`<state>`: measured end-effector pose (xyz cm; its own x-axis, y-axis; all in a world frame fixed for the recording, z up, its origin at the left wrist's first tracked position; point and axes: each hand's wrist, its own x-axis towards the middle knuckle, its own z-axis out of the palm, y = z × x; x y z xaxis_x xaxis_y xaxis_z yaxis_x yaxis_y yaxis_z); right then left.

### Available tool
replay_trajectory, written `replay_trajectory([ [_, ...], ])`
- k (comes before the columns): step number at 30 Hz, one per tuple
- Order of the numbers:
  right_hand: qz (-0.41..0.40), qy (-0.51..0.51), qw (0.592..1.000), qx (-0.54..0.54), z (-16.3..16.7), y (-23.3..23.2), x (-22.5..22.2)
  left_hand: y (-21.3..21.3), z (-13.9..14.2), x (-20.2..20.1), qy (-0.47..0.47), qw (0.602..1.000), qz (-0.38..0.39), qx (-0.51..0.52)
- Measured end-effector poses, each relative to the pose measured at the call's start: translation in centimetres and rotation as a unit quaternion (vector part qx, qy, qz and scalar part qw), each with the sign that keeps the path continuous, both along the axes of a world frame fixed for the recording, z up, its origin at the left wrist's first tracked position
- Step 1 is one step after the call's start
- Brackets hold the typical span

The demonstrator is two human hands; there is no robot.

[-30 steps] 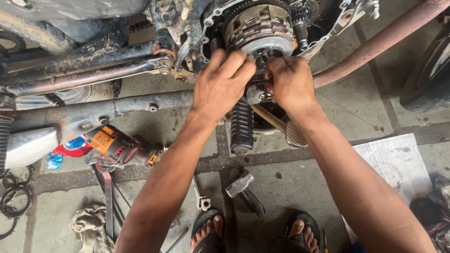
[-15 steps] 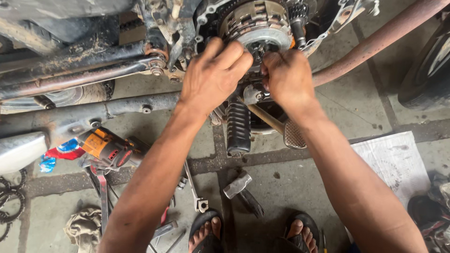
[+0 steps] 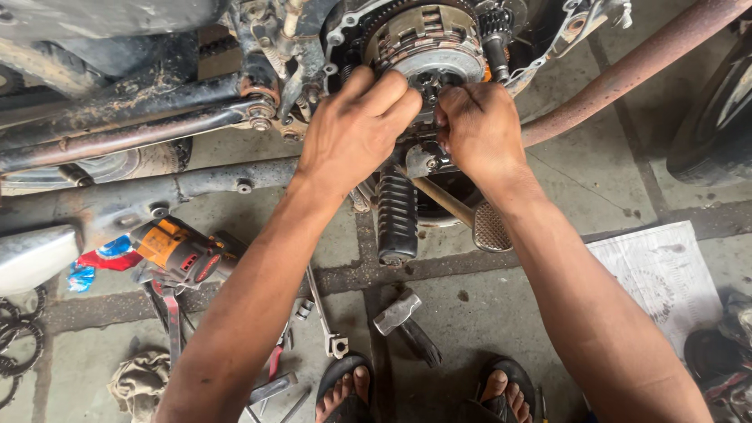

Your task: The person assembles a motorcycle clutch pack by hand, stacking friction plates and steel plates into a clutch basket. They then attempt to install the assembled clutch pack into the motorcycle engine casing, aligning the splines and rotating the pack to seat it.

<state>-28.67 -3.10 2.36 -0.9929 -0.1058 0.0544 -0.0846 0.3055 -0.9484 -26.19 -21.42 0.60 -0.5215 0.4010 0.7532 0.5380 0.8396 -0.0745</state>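
**Both hands in on the clutch of a stripped motorcycle engine**

We're looking straight down at a round, ribbed metal clutch assembly (image 3: 427, 39) at the far edge of the scene, ringed by a toothed gear and set in the open side of a grimy motorcycle engine. The left hand (image 3: 356, 129) lies over its near-left edge, fingers curled and pressed against the hub; whether they pinch anything underneath, I cannot tell. The right hand (image 3: 478, 129) sits just to the right, fingers bunched tight at the centre of the clutch, thumb and fingertips closed together on something small that the knuckles hide. The two hands are almost touching.

Just near of the hands hangs a black ribbed rubber footpeg (image 3: 397, 215), and to its right a flat cross-hatched metal brake pedal (image 3: 491, 227) on a rusty arm. A long rust-brown exhaust pipe (image 3: 627, 74) runs from the far right corner down towards the right wrist.

On the concrete floor (image 3: 580, 180), near left, lies an orange and black power tool (image 3: 184, 251), with a slim steel spanner (image 3: 321, 309) close beside the left forearm. A short steel-headed hammer (image 3: 403, 321) rests between the forearms. On the right, a sheet of printed newspaper (image 3: 662, 274). At the near edge, two feet in black sandals (image 3: 348, 388), toes pointing towards the engine
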Motion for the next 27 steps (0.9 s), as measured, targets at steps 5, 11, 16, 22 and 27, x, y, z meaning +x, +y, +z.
replay_trajectory([
  [5, -0.010, -0.017, 0.999, -0.044, -0.4, -0.4, -0.2, -0.6, 1.0, -0.5, -0.008, 0.996, 0.004, -0.093],
  [11, 0.000, -0.057, 0.994, -0.096, -0.8, -0.3, -0.5, -0.9, 1.3, -1.2, 0.002, 0.991, -0.006, -0.135],
  [16, -0.007, -0.029, 0.997, -0.067, -1.0, -0.5, -0.2, -1.0, 1.1, -1.0, 0.004, 0.993, -0.022, -0.114],
  [22, -0.009, -0.088, 0.989, -0.123, -0.7, -0.5, -0.6, -0.3, 1.8, -0.6, 0.004, 0.993, 0.005, -0.120],
  [27, -0.015, -0.103, 0.987, -0.124, -1.1, -0.5, -0.5, -0.8, 1.1, -0.5, 0.002, 0.991, 0.008, -0.130],
])
